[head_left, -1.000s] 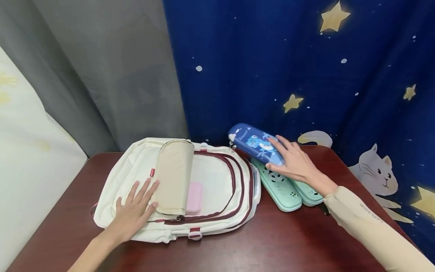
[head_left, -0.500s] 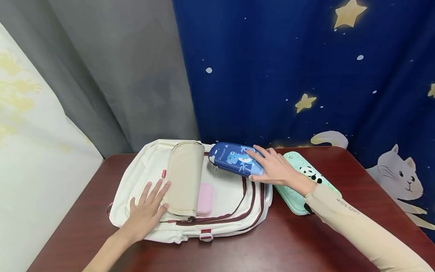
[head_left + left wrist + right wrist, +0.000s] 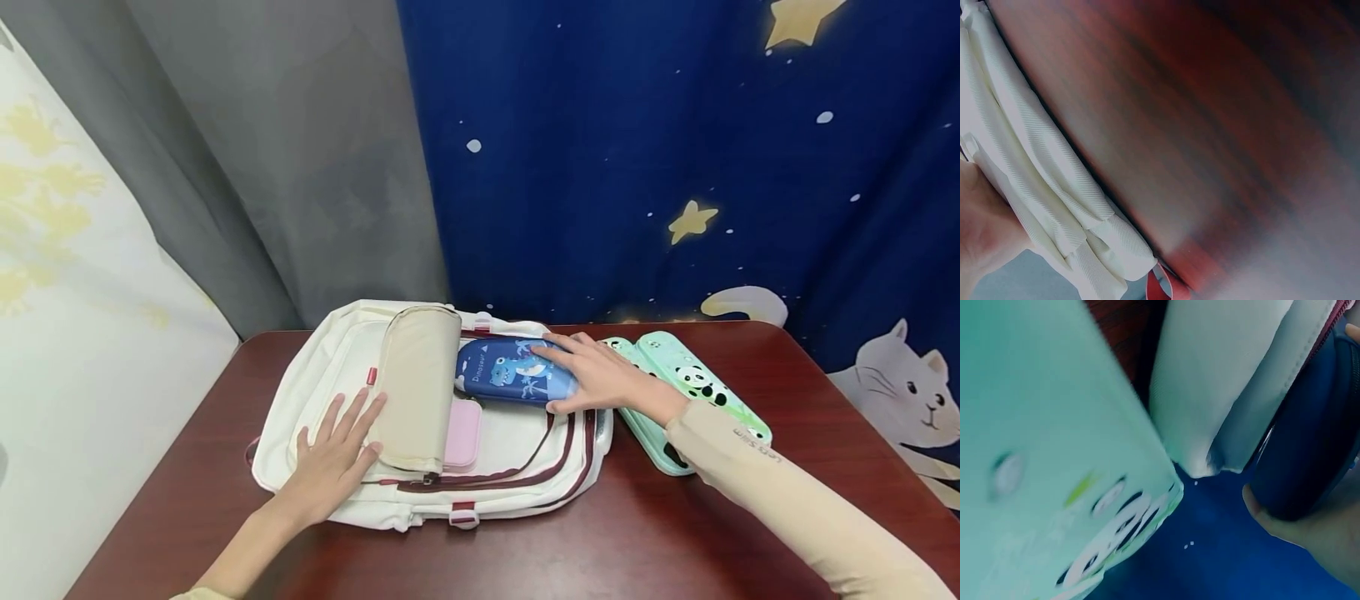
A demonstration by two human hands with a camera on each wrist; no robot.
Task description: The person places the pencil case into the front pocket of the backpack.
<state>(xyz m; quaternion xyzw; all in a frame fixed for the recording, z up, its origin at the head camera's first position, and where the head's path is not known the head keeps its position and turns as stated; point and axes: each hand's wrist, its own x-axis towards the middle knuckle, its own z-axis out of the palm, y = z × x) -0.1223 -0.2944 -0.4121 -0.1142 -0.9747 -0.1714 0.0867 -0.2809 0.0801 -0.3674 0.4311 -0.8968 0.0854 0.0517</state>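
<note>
A white backpack (image 3: pixel 513 433) with dark red zips lies flat on the table, its beige front flap (image 3: pixel 416 392) folded back. On its open front lies a blue pencil case (image 3: pixel 498 371) with a dinosaur print. My right hand (image 3: pixel 600 375) holds the case by its right end, thumb on the near edge and fingers over the top. The right wrist view shows the dark side of this pencil case (image 3: pixel 1307 437) against the hand. My left hand (image 3: pixel 333 462) rests with spread, straight fingers on the backpack beside the flap. A pink flat item (image 3: pixel 462 433) sits partly under the flap.
Two mint green panda pencil cases lie right of the backpack, the nearer one (image 3: pixel 652 433) partly behind my right wrist and the other (image 3: pixel 693 375) beside it. The dark red wooden table (image 3: pixel 540 550) ends at blue and grey curtains (image 3: pixel 555 167).
My right hand has carried the blue pencil case left and down, from above the green cases onto the backpack beside the flap. The left hand stays on the backpack. The head view has shifted slightly.
</note>
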